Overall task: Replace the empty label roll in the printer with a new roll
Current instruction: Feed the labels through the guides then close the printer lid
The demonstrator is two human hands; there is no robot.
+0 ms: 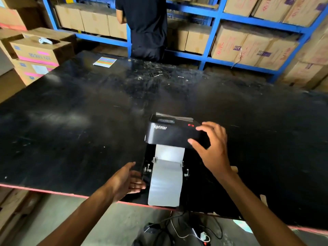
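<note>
A black label printer [170,134] sits near the front edge of the black table [88,112]. Its lid is raised and marked with white lettering, with a red light on top. A white strip of label paper [166,181] runs out from under the lid, over the open base with its white guides, and hangs past the table edge. My right hand [211,148] has its fingers spread around the lid's right end, thumb below and fingers on top. My left hand [127,180] is open beside the base's left side, fingertips close to the paper.
A coloured card [104,61] lies at the far side of the table. A person in dark clothes [143,27] stands behind it at blue shelving full of cartons. Stacked cartons [37,55] stand at the left. Cables and a power strip [202,236] lie on the floor below.
</note>
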